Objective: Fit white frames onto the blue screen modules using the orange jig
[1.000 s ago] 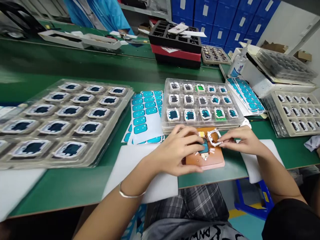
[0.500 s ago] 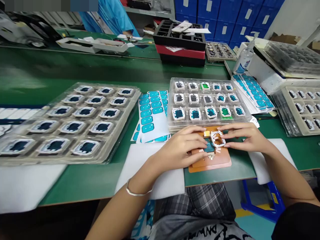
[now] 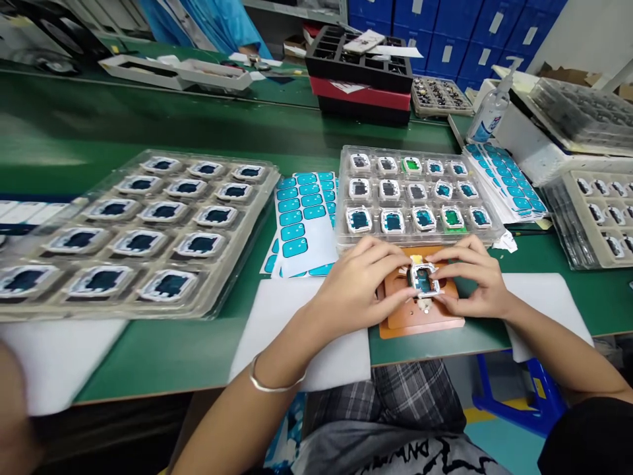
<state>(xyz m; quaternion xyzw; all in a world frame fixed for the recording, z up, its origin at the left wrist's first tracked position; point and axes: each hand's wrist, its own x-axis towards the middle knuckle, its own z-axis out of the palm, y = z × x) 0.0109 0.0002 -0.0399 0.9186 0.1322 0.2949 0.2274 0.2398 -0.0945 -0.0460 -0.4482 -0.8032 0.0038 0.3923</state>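
Observation:
A white squarish watch case frame [image 3: 424, 265] is held between my two hands over an orange jig plate [image 3: 403, 316]. Dark teal [image 3: 423, 284] shows through the frame's opening. My left hand [image 3: 363, 280] has its thumb and fingers closed on the frame's left side. On the opposite side, the fingers and thumb of my right hand [image 3: 475, 277] pinch the right edge. Just above the frame is a small yellow piece [image 3: 417, 258]. Small pale bits [image 3: 424, 305] lie below it on the plate. Behind my hands stands a clear tray [image 3: 372, 245] of similar frames, some with teal or green inside.
Another large tray [image 3: 225, 264] of frames sits on the left. Teal sticker sheets [image 3: 309, 247] lie between the trays, and more sheets [image 3: 509, 181] at right. White foam sheets [image 3: 341, 356] flank the jig. A pump bottle [image 3: 489, 115] and stacked trays [image 3: 568, 231] stand right. Someone's blurred arm [image 3: 14, 402] enters lower left.
The white frame has moved left over the teal piece. My left hand has shifted from the teal piece to the frame's left side. A blurred arm has appeared at lower left.

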